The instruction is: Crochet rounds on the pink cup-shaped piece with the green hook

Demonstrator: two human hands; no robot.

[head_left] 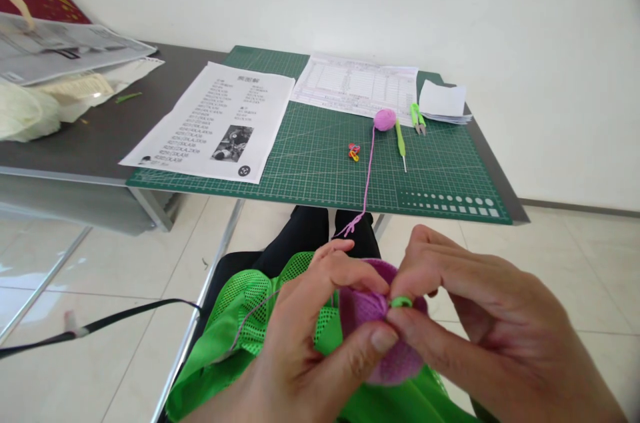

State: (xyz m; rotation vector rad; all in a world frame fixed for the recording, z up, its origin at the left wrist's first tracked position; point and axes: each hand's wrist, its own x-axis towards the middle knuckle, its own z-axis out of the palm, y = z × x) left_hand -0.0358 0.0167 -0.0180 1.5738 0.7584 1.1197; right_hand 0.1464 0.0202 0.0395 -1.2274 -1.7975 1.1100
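Observation:
A round pink-purple crochet piece (395,363) is held above my lap. My left hand (325,316) is closed on its near left edge, thumb in front and fingers behind. My right hand (470,316) pinches a small green stitch marker (401,302) between thumb and index finger, right at the edge of the crochet piece. Whether the marker passes through a stitch is hidden by the fingertips. Pink yarn (369,173) runs from a small ball (385,119) on the mat down over the table edge, with a loose tangle near my knees.
On the green cutting mat (310,156) lie a green-handled crochet hook (401,139), green snips (418,117), several coloured stitch markers (354,152), a printed pattern sheet (200,116), a form (355,86) and small white papers (443,101). Plastic bags (25,109) sit at left.

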